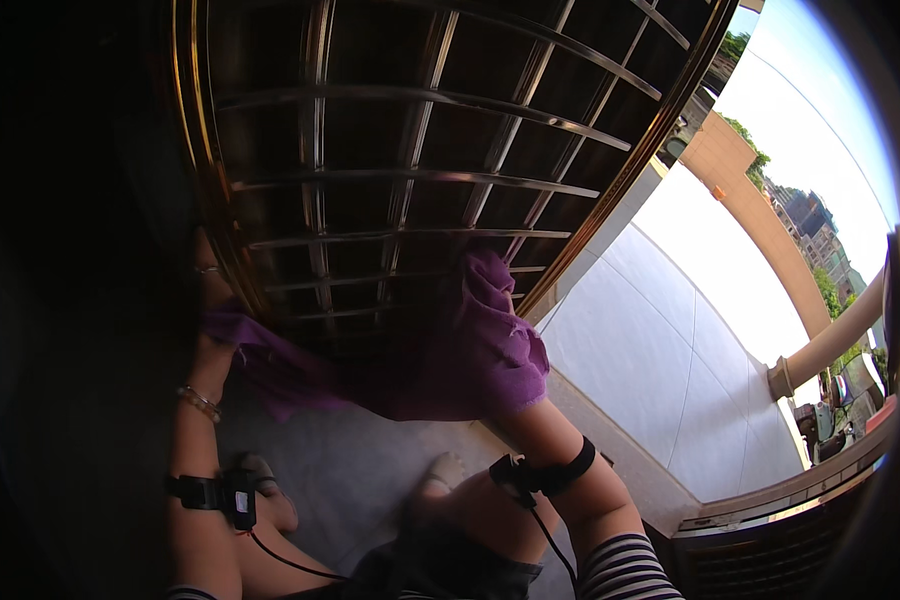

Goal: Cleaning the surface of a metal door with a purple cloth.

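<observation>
A purple cloth [506,360] hangs between my two hands in front of a dark door panel with a shiny metal grid [420,176] and a gold-coloured edge. My right hand [501,289], mostly covered by the cloth, presses it against the lower right part of the grid. At the panel's left edge is my left hand [216,334], with the cloth's other end bunched around it; its fingers are partly hidden in shadow and behind the edge, so its grip is unclear. Bracelets circle my left wrist, and a strapped device sits on each forearm.
My feet [441,474] stand on a grey floor below the panel. To the right, past a door sill [615,435], lie sunlit pale tiles, a low tan wall [765,240], a round pipe or post [832,337] and parked scooters [825,427]. The left side is very dark.
</observation>
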